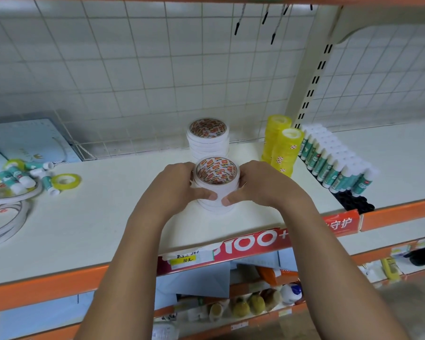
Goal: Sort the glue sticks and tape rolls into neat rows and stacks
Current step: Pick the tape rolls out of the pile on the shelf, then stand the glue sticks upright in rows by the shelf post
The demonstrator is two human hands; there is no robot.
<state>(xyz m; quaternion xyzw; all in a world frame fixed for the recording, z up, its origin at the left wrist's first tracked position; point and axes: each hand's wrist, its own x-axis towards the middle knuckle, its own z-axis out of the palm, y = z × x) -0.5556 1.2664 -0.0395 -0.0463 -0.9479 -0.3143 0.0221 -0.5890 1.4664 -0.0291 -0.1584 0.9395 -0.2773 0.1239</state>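
Head view: on the shelf (96, 222), the left hand (174, 190) and right hand (263, 187) clasp the near stack (216, 186) of white tape rolls from either side. Their fingers curl round it and both thumbs press on its front. The stack stands upright on the shelf between the hands. Just behind the hands rises a far stack (208, 143) of the same rolls. Close to the right of the right hand stand two yellow stacks (284, 155) of tape, one behind the other. Further right, glue sticks (334, 165) stand upright in tight rows running back toward the wire grid (133, 69). Well left of the left hand lie loose sticks (22, 179), a yellow roll (65, 180) flat on the shelf, and several thin white rolls (3, 209), blurred, in a heap.
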